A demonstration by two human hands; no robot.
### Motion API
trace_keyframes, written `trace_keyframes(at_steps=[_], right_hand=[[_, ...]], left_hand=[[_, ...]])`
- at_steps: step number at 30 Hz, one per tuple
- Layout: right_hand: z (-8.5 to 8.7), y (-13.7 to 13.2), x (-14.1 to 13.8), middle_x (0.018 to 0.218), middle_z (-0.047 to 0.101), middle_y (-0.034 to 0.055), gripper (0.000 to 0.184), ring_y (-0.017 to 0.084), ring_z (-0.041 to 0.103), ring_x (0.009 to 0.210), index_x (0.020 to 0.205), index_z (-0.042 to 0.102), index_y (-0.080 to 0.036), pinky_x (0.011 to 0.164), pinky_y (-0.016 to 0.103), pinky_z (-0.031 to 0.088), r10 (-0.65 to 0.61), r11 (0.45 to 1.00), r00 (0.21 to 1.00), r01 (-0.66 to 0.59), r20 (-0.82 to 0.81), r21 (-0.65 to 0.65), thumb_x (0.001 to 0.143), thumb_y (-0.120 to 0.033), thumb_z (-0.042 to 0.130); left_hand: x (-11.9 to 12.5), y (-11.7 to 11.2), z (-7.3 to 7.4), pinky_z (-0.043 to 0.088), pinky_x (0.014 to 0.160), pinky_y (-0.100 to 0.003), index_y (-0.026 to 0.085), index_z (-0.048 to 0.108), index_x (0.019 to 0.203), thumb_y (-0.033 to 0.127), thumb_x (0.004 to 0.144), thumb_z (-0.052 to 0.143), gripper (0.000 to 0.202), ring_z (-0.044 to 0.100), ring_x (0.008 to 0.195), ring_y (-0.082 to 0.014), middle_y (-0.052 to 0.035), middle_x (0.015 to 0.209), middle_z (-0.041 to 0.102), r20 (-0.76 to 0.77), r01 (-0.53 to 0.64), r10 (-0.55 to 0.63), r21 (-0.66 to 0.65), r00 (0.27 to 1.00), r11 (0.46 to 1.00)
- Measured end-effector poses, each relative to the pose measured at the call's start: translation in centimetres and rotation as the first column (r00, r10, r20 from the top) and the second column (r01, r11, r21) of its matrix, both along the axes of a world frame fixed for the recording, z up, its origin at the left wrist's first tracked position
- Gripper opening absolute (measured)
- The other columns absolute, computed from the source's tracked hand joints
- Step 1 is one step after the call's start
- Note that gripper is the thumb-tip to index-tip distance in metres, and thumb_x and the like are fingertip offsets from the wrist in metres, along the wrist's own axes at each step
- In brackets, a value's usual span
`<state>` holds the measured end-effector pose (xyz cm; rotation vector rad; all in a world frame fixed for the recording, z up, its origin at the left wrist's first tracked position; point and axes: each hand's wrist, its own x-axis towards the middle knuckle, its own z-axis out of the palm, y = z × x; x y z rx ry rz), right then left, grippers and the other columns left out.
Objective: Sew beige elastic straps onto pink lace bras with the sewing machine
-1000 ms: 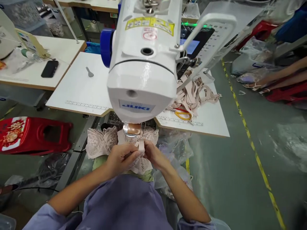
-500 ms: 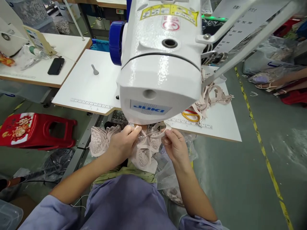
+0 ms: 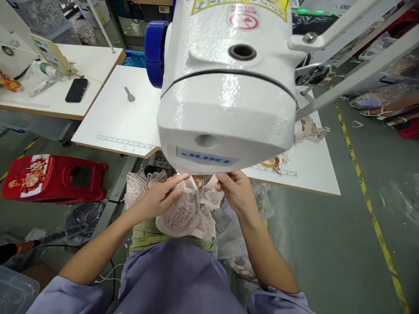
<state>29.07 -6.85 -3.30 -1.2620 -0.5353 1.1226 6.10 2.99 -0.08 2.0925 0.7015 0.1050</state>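
Observation:
A pale pink lace bra (image 3: 183, 216) hangs over my lap, just below the head of a white sewing machine (image 3: 225, 109). My left hand (image 3: 160, 196) is closed on its upper edge, thumb and fingers pinching the fabric beside a cup. On the other side my right hand (image 3: 238, 192) pinches the end of a narrow strap of the same bra, close under the machine head. The machine hides the needle area and some of my fingertips. More folded lace cups (image 3: 135, 189) lie left of my left wrist.
A white table (image 3: 114, 109) bears a small grey tool (image 3: 129, 94) and a printed ruler. At right are loose straps (image 3: 312, 131) and a yellow-orange ring (image 3: 271, 162). A red stool (image 3: 55, 179) stands at left; a clear plastic bag (image 3: 231, 237) hangs by my right forearm.
The bra has been spread, so a larger lace cup faces me. My left hand has shifted slightly left and flattened; my right hand has moved up beneath the machine head. My view has come closer.

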Motion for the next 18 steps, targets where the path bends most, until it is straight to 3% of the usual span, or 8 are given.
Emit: trace_keyframes(at_steps=[2,4,7,9,13,15,18], right_hand=[[0.0,0.6,0.1,0.061,0.063,-0.003,0.026,0.01,0.058,0.051,0.081,0.068,-0.021,0.051,0.022,0.05,0.042,0.999,0.998,-0.042,0.048,0.005,0.075,-0.043,0.079],[0.1,1.4,0.1,0.06,0.063,-0.0026,0.024,0.011,0.059,0.052,0.08,0.066,-0.02,0.052,0.023,0.051,0.066,0.998,0.993,-0.067,0.103,0.006,0.076,-0.042,0.077],[0.3,2.4,0.3,0.059,0.063,-0.0033,0.022,0.011,0.059,0.051,0.083,0.065,-0.02,0.05,0.023,0.051,0.066,0.998,0.984,-0.069,0.167,0.01,0.075,-0.037,0.077],[0.0,2.9,0.7,0.056,0.061,-0.0049,0.024,0.01,0.057,0.047,0.084,0.064,-0.021,0.045,0.021,0.048,0.052,0.999,0.989,-0.053,0.142,0.001,0.073,-0.037,0.077],[-1.1,3.3,1.5,0.05,0.059,-0.0057,0.027,0.012,0.056,0.042,0.085,0.064,-0.023,0.039,0.021,0.043,0.049,0.998,0.993,-0.043,0.109,-0.055,0.071,-0.043,0.074],[-1.3,3.4,1.6,0.054,0.064,-0.003,0.024,0.017,0.063,0.049,0.084,0.065,-0.023,0.045,0.026,0.05,0.097,0.994,0.966,-0.08,0.241,-0.079,0.071,-0.041,0.072],[-1.2,3.6,1.3,0.074,0.074,0.0033,0.023,0.024,0.072,0.078,0.088,0.068,-0.022,0.073,0.037,0.06,0.073,0.997,0.843,-0.07,0.533,-0.026,0.074,-0.04,0.068]], left_hand=[[0.1,-0.3,0.1,0.048,0.1,-0.029,0.027,0.044,0.149,0.042,0.103,0.038,0.048,0.057,0.127,-0.0216,-0.0056,0.148,0.055,0.062,-0.057,0.06,-0.049,0.996,0.997],[0.4,-0.9,0.5,0.048,0.101,-0.031,0.025,0.052,0.142,0.04,0.102,0.042,0.044,0.059,0.125,-0.0218,-0.0062,0.142,0.06,0.094,-0.155,0.164,-0.095,0.982,0.983],[0.8,-1.9,1.5,0.054,0.082,-0.029,0.023,0.066,0.122,0.041,0.1,0.047,0.034,0.069,0.095,-0.0193,-0.005,0.114,0.073,0.07,-0.292,0.311,-0.199,0.948,0.936],[1.0,-2.3,2.1,0.054,0.072,-0.027,0.023,0.071,0.11,0.042,0.099,0.049,0.031,0.068,0.082,-0.0174,-0.0029,0.098,0.074,0.043,-0.31,0.333,-0.265,0.942,0.913],[1.1,-2.4,2.3,0.055,0.082,-0.027,0.025,0.074,0.106,0.04,0.098,0.053,0.028,0.069,0.1,-0.0196,-0.0018,0.106,0.075,0.065,-0.301,0.337,-0.314,0.939,0.9],[1.2,-2.3,2.2,0.055,0.089,-0.028,0.027,0.075,0.11,0.038,0.098,0.054,0.026,0.068,0.108,-0.0197,-0.001,0.113,0.075,0.088,-0.287,0.329,-0.317,0.94,0.904],[1.3,-2.3,2.1,0.056,0.093,-0.028,0.027,0.074,0.114,0.036,0.098,0.054,0.027,0.068,0.112,-0.0193,-0.0006,0.119,0.074,0.112,-0.256,0.303,-0.309,0.946,0.916]])
